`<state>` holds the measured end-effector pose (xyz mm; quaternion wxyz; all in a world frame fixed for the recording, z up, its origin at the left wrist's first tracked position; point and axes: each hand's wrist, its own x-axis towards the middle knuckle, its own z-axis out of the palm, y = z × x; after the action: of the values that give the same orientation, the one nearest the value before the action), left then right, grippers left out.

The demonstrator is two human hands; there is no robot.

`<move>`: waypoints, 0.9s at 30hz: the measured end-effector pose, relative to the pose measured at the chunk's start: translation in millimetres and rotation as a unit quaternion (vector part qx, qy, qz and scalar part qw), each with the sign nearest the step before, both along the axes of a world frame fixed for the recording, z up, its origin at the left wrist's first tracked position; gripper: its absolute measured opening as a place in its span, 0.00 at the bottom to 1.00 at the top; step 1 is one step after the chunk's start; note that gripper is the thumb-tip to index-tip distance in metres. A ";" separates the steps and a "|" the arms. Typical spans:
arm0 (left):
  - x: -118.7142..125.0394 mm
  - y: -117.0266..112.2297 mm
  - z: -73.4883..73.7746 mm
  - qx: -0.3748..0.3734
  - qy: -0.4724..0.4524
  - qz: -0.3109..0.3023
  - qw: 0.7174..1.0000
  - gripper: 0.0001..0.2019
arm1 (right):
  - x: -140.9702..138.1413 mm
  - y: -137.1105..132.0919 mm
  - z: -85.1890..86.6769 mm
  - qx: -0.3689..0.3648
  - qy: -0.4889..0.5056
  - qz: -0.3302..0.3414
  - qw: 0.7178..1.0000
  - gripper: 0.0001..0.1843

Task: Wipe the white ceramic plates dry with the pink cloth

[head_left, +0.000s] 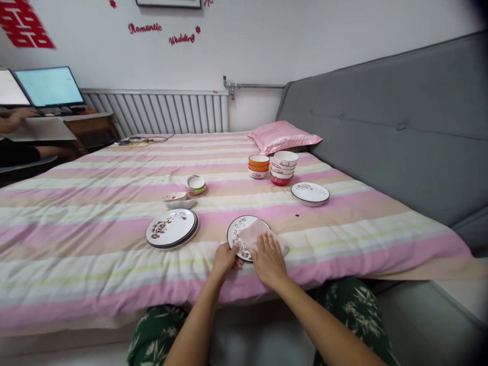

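A white plate (236,231) with a dark rim and brown flower pattern lies on the striped bed in front of me. My left hand (225,258) grips its near left edge, thumb on top and fingers below. My right hand (270,258) lies flat, fingers stretched out, on a pale pink cloth (253,231) spread over the plate's right side. Part of the cloth hangs past the rim. To the left is a stack of flowered plates (173,227); another plate stack (310,193) sits farther off to the right.
Stacked bowls (284,168) and orange bowls (259,165) stand near a pink pillow (284,136). Small dishes (195,184) and oblong dishes (179,201) are left of centre. A grey headboard (389,122) bounds the right. Another person's hand (17,118) is by the monitors (49,86).
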<state>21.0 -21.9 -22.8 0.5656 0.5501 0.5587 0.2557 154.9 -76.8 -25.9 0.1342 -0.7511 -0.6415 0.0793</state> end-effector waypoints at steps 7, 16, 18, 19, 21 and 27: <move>3.5 7.4 -6.2 0.007 0.011 -0.012 1.000 0.10 | 11.3 32.3 -4.5 -0.048 -0.019 0.010 0.999 0.37; 4.2 14.6 -6.4 -0.003 0.013 -0.044 0.999 0.09 | 33.4 52.5 -7.2 -0.031 -0.020 0.084 0.996 0.32; 4.2 16.7 -7.5 -0.005 0.011 -0.052 0.999 0.10 | 35.6 56.2 -7.6 -0.017 -0.011 0.091 0.996 0.31; 4.0 17.5 -8.1 -0.005 0.009 -0.055 0.998 0.11 | 36.6 58.4 -7.7 -0.009 -0.004 0.092 0.996 0.30; 3.5 18.2 -9.6 -0.002 0.004 -0.056 0.998 0.12 | 38.3 63.5 -7.9 0.009 0.014 0.096 0.995 0.29; 2.1 17.7 -12.2 0.000 -0.012 -0.048 0.999 0.13 | 41.4 86.3 -8.4 0.044 0.064 0.137 0.987 0.27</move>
<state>23.1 -4.2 -35.0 0.5839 0.5735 0.5244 0.2349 196.3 9.4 -34.3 0.1955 -0.6426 -0.7316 0.1168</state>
